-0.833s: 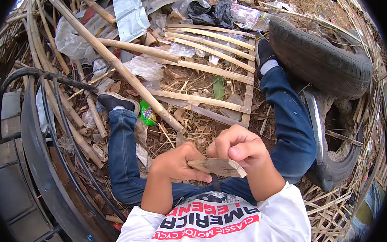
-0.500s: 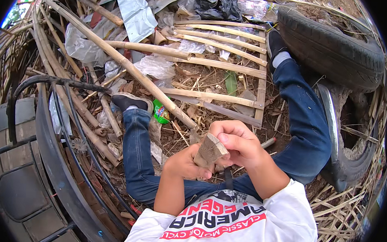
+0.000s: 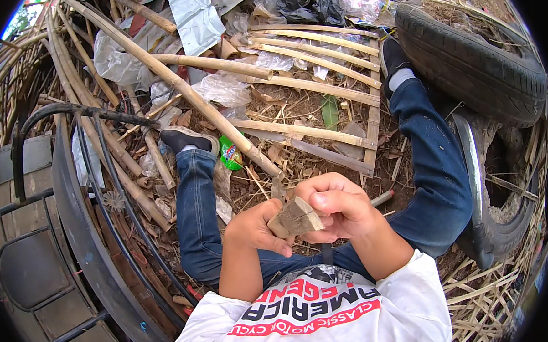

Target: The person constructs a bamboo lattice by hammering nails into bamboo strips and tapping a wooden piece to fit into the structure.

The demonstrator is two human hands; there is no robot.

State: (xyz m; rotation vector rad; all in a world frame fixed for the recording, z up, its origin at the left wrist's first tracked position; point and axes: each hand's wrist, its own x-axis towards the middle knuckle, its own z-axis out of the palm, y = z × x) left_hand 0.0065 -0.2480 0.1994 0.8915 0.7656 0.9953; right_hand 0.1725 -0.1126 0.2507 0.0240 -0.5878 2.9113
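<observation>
In front of my shirt, my left hand (image 3: pixel 254 230) is closed around a worn, angular chunk of wood (image 3: pixel 297 217), its thumb along the lower side. My right hand (image 3: pixel 339 206) is at the wood's right end, thumb pressed against curled fingers. Whatever those fingers grip, if anything, is hidden. Beyond the hands lies a ladder-like frame of split bamboo slats (image 3: pixel 316 89), joined by a strip on the right. A long bamboo pole (image 3: pixel 196 105) slants down from the upper left and ends just past my hands.
My legs are spread around the work area. At the right are a black tyre (image 3: pixel 472 67) and a curved metal-edged piece (image 3: pixel 471 177). A black metal frame (image 3: pixel 64 221) stands at the left. Plastic sheets (image 3: pixel 222 90), a green wrapper (image 3: pixel 230 153) and dry leaves litter the ground.
The chunk of wood has tilted and shifted slightly down and left in my left hand. My right hand has moved slightly right, its thumb lifting away from the wood's top.
</observation>
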